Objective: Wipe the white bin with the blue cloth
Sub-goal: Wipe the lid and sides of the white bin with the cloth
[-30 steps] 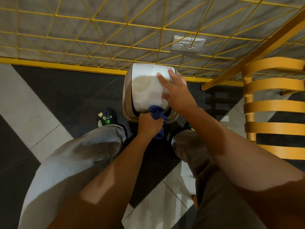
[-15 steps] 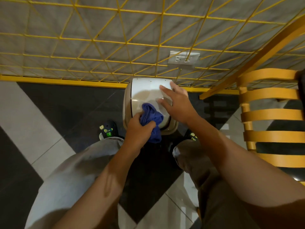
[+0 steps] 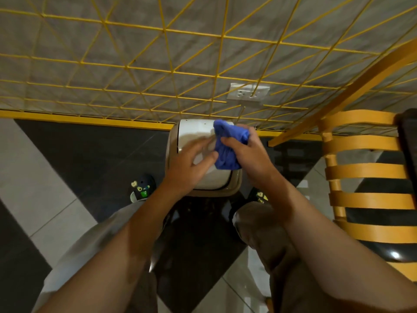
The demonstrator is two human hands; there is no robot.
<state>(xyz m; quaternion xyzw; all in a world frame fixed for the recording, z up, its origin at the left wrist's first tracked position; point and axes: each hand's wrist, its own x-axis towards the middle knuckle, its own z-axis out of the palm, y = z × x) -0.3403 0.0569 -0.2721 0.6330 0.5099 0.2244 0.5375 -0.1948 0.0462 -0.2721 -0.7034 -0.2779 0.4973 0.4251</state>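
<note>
Closest to the cam: two bare forearms coming in from the bottom, w/ knees under them, one leg in light grey fabric on the left, the other in darker brownish fabric on the right. Floor (image 3: 56, 159) is glossy tile, big black and white/grey diagonal shapes, some glare spots near the bottom right. Two dark shoes w/ little green/yellow charms, left shoe (image 3: 143, 188) in plain view, right shoe (image 3: 259, 195) mostly hidden behind the knee.

Between the feet sits the white bin (image 3: 203, 132), beige outer rim, white curved lid on top, dark gap along the lid's near edge. Left hand (image 3: 189, 163) lies on the lid, grip spread, fingers fanned out flat and a bit motion-blurred, not holding anything. Right hand (image 3: 248, 152) has its grip pinching the blue cloth (image 3: 225, 145), which is bunched up into a wad over the right half of the lid, top of it reaching the lid's far edge. Can't tell if the cloth is pressed on the lid or just above it.

Right side: an orange slatted chair (image 3: 365, 168) w/ a shiny black seat, near the bin but apart from it.

Further back: yellow baseboard strip (image 3: 85, 119) where floor meets wall, bin just beside it. Wall is grey concrete-looking, covered by a yellow wire grid (image 3: 164, 30) of squares and diagonals. A white outlet (image 3: 248, 94) on the wall right above the bin, behind the wires.
</note>
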